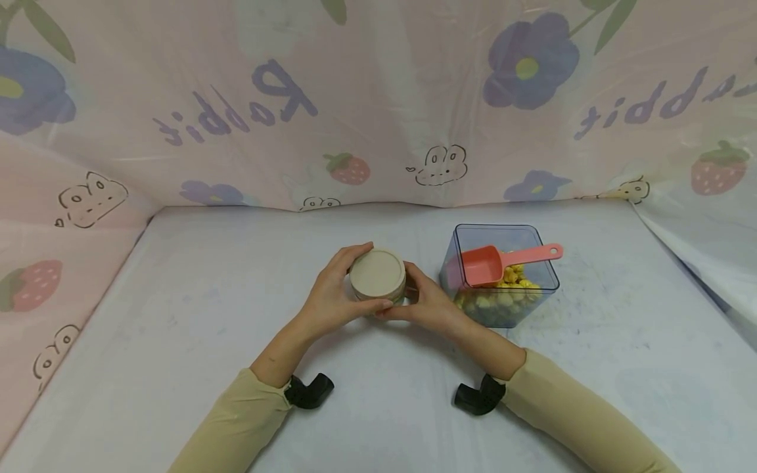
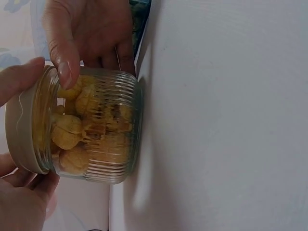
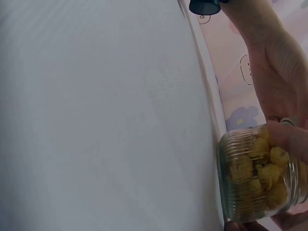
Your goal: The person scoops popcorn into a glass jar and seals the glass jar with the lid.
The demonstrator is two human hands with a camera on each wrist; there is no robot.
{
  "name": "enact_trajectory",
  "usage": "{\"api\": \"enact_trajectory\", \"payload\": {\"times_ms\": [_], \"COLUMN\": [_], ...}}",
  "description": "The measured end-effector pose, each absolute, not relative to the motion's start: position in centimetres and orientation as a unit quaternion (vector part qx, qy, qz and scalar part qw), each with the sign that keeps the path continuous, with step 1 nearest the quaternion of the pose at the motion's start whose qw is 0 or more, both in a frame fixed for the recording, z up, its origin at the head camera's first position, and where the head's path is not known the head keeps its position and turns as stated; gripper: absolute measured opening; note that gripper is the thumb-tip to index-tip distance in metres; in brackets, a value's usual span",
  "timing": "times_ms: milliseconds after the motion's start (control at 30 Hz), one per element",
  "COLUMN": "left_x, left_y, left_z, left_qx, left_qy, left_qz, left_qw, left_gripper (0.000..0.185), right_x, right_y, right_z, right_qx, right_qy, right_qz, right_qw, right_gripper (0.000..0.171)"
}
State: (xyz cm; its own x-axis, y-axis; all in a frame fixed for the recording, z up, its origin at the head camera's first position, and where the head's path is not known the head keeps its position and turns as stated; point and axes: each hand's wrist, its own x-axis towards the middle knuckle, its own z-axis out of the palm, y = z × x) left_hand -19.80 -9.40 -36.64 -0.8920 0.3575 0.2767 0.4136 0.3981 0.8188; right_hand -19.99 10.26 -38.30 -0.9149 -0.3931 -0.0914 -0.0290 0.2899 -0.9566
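A ribbed glass jar (image 2: 103, 130) of yellow popcorn stands upright on the table, with a beige lid (image 1: 377, 272) on its top. My left hand (image 1: 331, 295) grips the lid's edge, its thumb at the near side and its fingers at the far side. Around the glass body, from the right, my right hand (image 1: 430, 303) holds the jar, the thumb lying along the near side of the glass. In the right wrist view, popcorn fills most of the jar (image 3: 255, 178).
Just right of the jar is a clear bluish square container (image 1: 499, 234) with yellow popcorn (image 1: 517, 286) inside. A pink scoop (image 1: 481, 267) lies over it, its handle crossing the right rim. Patterned curtain (image 1: 384, 98) borders the white table (image 1: 195, 295) at the back and sides.
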Motion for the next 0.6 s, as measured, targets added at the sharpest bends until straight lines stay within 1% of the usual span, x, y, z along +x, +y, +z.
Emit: {"api": "enact_trajectory", "payload": {"times_ms": [267,600], "left_x": [-19.77,-19.84], "left_y": [-9.41,-9.41], "left_z": [-36.65,-36.84], "left_qx": [-0.237,-0.238], "left_qy": [-0.837,-0.838], "left_qz": [-0.492,-0.490], "left_qw": [0.033,0.032], "left_gripper": [0.086,0.086], "right_x": [-19.91,-20.00], "right_y": [10.28,10.20], "right_z": [-38.26,-38.31], "right_qx": [-0.138,-0.132], "right_qy": [0.793,0.790], "right_qz": [-0.574,-0.576], "right_qw": [0.152,0.160], "right_gripper": [0.079,0.081]}}
